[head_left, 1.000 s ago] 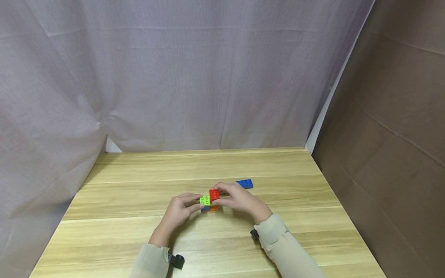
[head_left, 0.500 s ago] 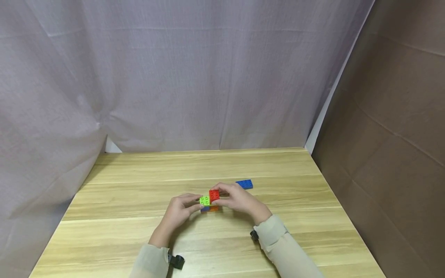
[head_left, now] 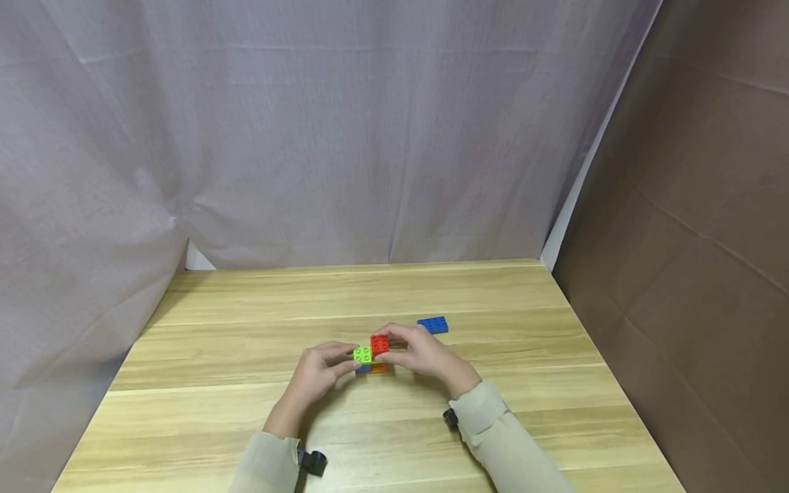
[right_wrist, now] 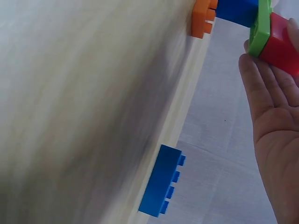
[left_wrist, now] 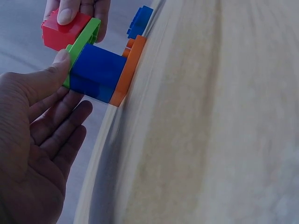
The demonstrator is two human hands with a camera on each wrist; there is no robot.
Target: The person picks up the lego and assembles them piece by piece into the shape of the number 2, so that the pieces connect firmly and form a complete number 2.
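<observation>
A small stack of building bricks stands on the table between the two hands. At its base lies an orange flat brick [left_wrist: 127, 72], with dark blue bricks [left_wrist: 99, 70] on its left end. Across their top runs a lime green flat brick [head_left: 362, 355], its right part overhanging the orange one. A red brick [head_left: 379, 345] sits on that overhanging part. Thumb and fingers of my left hand [head_left: 316, 374] pinch the green brick at its left end. My right hand [head_left: 422, 351] grips the red brick between thumb and fingers, other fingertips near the green brick's underside.
A separate blue brick [head_left: 435, 324] with studs up lies on the wooden table [head_left: 259, 301], behind the right hand. A grey curtain [head_left: 296, 150] hangs at the table's back and a brown cloth [head_left: 684, 226] along the right side.
</observation>
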